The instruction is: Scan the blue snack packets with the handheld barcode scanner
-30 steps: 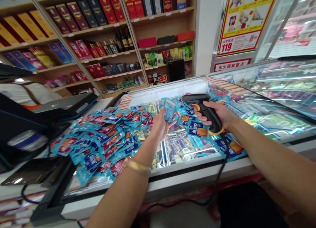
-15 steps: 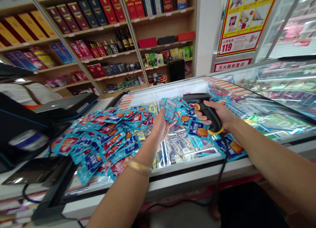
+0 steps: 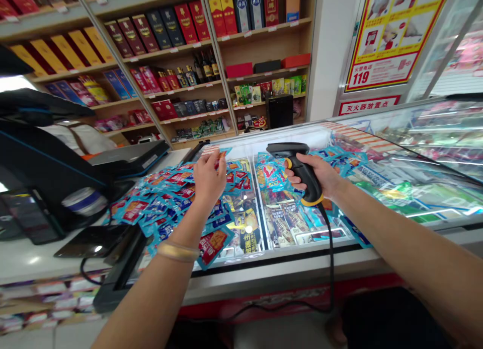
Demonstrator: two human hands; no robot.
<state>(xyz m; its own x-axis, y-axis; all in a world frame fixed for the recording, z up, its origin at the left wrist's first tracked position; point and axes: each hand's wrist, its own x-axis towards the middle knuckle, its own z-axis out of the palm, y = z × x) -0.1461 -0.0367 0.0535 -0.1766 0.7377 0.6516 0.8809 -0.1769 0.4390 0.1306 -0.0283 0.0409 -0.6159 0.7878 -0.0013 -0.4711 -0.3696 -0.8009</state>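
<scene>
My right hand (image 3: 320,175) is wrapped round the handle of a black and yellow barcode scanner (image 3: 289,150), its head pointing left over the glass. My left hand (image 3: 210,177) is at the right part of a big heap of snack packets (image 3: 166,183), fingers pinched on one small blue and red snack packet (image 3: 225,151); only its edge shows past the fingers. More blue packets (image 3: 269,172) lie below and left of the scanner. A larger red and blue packet (image 3: 214,244) lies near the front edge of the glass.
Beneath the packets is a glass-topped freezer (image 3: 264,256) with wrapped goods inside. The scanner's cable (image 3: 331,268) hangs over its front edge. At left stand a dark checkout machine (image 3: 41,162) and a tape roll (image 3: 85,202). Shelves of boxes (image 3: 181,52) line the back.
My left hand has moved left from beside the scanner to the heap; the packet it held up earlier is no longer there. The right hand still grips the scanner. The view has shifted.
</scene>
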